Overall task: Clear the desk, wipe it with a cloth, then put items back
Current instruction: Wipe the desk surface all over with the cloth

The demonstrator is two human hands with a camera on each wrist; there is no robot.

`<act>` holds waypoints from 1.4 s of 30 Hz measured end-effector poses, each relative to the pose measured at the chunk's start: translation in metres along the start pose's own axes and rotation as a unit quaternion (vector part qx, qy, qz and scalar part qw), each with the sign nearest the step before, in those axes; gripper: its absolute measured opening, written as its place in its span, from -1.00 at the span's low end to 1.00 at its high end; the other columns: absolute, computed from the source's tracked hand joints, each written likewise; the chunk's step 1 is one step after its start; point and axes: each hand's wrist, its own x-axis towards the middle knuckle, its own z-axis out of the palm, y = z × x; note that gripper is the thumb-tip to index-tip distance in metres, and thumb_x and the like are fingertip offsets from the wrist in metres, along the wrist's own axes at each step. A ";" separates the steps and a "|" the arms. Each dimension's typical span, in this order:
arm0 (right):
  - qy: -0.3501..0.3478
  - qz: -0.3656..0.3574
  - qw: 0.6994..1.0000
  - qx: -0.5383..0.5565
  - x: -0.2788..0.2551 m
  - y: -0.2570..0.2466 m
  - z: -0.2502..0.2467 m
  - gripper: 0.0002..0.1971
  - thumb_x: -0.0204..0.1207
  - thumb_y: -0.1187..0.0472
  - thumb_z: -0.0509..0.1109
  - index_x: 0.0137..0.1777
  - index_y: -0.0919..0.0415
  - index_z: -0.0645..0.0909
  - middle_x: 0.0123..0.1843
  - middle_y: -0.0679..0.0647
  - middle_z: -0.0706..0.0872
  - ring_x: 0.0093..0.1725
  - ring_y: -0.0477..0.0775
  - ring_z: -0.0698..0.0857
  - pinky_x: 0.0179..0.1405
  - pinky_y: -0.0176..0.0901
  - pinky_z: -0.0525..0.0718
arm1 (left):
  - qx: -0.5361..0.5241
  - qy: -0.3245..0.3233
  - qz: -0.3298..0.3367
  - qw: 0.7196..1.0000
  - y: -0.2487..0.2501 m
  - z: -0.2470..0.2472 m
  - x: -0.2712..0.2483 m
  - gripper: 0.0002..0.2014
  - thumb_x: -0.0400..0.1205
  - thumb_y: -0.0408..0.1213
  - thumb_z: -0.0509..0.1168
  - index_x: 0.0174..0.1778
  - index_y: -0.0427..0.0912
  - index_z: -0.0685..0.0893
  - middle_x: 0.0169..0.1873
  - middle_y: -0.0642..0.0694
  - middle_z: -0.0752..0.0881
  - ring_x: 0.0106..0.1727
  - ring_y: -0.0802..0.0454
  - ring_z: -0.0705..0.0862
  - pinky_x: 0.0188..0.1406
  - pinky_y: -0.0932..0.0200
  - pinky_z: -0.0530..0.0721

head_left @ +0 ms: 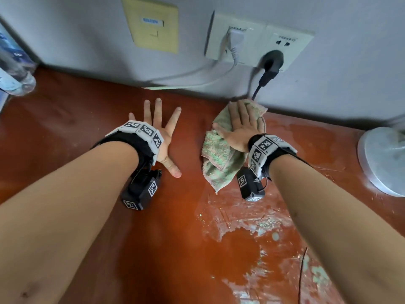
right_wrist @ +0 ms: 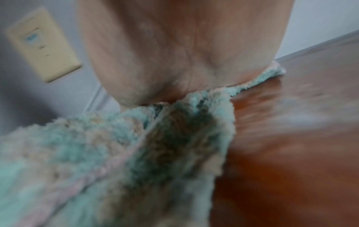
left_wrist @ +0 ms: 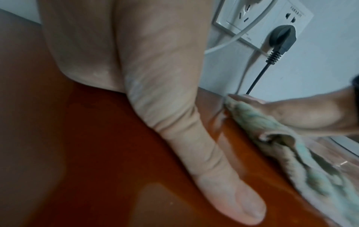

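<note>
While splayed, right hand [head_left: 238, 128] atop cloth [head_left: 215, 159]

Bare surface [head_left: 179, 216] lies open from 6 to 9 o'clock. The fan base [head_left: 383, 161] blocks 3 o'clock, the black cable [head_left: 257, 88] 12, the water bottle [head_left: 15, 69] 10.

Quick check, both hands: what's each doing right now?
Left hand: open, fingers spread, flat on the desk.
Right hand: open, pressing the cloth flat on the desk.
</note>
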 end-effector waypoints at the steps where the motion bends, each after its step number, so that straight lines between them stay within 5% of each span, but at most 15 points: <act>1: -0.005 0.025 1.000 0.008 -0.004 0.016 -0.002 -0.14 0.53 -0.49 -0.08 0.68 -0.17 -0.36 0.70 -0.15 -0.42 0.66 -0.06 -0.41 0.64 0.12 -0.37 | -0.003 -0.003 0.001 1.000 0.000 0.000 0.000 0.72 -0.52 0.57 0.26 0.37 0.18 -0.76 0.39 -0.30 -0.75 0.47 -0.40 -0.63 0.39 -0.61 -0.27; 5: -0.022 0.109 0.993 0.026 -0.013 0.057 -0.008 -0.10 0.50 -0.53 -0.10 0.68 -0.13 -0.39 0.69 -0.09 -0.48 0.66 -0.01 -0.45 0.64 0.17 -0.37 | 0.001 -0.007 -0.006 1.000 0.001 -0.001 -0.001 0.70 -0.48 0.57 0.30 0.34 0.20 -0.77 0.39 -0.28 -0.75 0.47 -0.39 -0.64 0.39 -0.61 -0.26; 8: -0.025 0.130 0.991 0.029 -0.014 0.040 -0.007 -0.08 0.51 -0.51 -0.13 0.69 -0.05 -0.38 0.69 0.01 -0.47 0.66 0.11 -0.45 0.62 0.28 -0.36 | -0.002 -0.001 -0.013 1.000 0.005 -0.003 -0.003 0.70 -0.50 0.58 0.25 0.38 0.18 -0.75 0.43 -0.31 -0.70 0.49 -0.42 -0.60 0.39 -0.61 -0.24; 15: -0.027 -0.045 0.999 -0.014 -0.013 -0.063 0.015 -0.15 0.58 -0.41 -0.10 0.68 -0.04 -0.40 0.67 -0.03 -0.51 0.64 0.11 -0.50 0.56 0.27 -0.48 | 0.002 0.025 -0.020 0.999 0.008 -0.002 -0.004 0.70 -0.48 0.58 0.18 0.48 0.13 -0.66 0.49 -0.34 -0.62 0.54 -0.46 -0.50 0.40 -0.63 -0.14; 20: -0.009 -0.079 0.997 -0.012 -0.007 -0.045 0.013 -0.18 0.56 -0.46 -0.11 0.69 -0.16 -0.33 0.69 -0.15 -0.45 0.64 -0.06 -0.48 0.61 0.19 -0.43 | -0.010 0.009 -0.023 1.000 0.008 -0.004 -0.003 0.69 -0.48 0.57 0.26 0.42 0.20 -0.70 0.46 -0.27 -0.68 0.51 -0.41 -0.57 0.41 -0.61 -0.21; 27: 0.002 0.080 0.997 0.019 -0.003 0.031 -0.002 -0.09 0.48 -0.54 -0.12 0.68 -0.13 -0.37 0.70 -0.10 -0.45 0.66 -0.03 -0.43 0.63 0.19 -0.37 | -0.033 0.009 -0.007 0.999 0.005 -0.004 -0.004 0.67 -0.42 0.57 0.29 0.41 0.21 -0.71 0.43 -0.28 -0.70 0.48 -0.41 -0.61 0.38 -0.61 -0.28; 31: -0.002 0.123 0.992 0.023 -0.005 0.015 -0.002 -0.11 0.54 -0.47 -0.14 0.70 -0.03 -0.36 0.70 0.02 -0.45 0.66 0.10 -0.45 0.61 0.28 -0.38 | -0.039 0.020 0.002 0.999 0.001 0.001 0.000 0.69 -0.55 0.62 0.14 0.41 0.21 -0.71 0.45 -0.32 -0.67 0.49 -0.45 -0.59 0.34 -0.65 -0.29; 37: 0.003 -0.039 0.999 0.002 -0.004 -0.079 0.019 -0.25 0.63 -0.30 -0.13 0.70 -0.05 -0.36 0.70 -0.02 -0.44 0.65 0.13 -0.48 0.57 0.35 -0.41 | -0.033 0.014 -0.015 0.999 0.006 -0.004 -0.002 0.69 -0.47 0.55 0.24 0.44 0.18 -0.69 0.44 -0.30 -0.69 0.49 -0.45 -0.59 0.37 -0.64 -0.23; 42: 0.014 -0.106 0.994 -0.003 0.006 -0.081 0.023 -0.28 0.63 -0.31 -0.12 0.70 -0.15 -0.30 0.71 -0.12 -0.39 0.66 -0.01 -0.44 0.60 0.20 -0.44 | -0.029 0.010 -0.021 0.999 0.009 -0.006 -0.004 0.67 -0.40 0.53 0.30 0.47 0.18 -0.65 0.45 -0.27 -0.69 0.50 -0.44 -0.58 0.39 -0.63 -0.22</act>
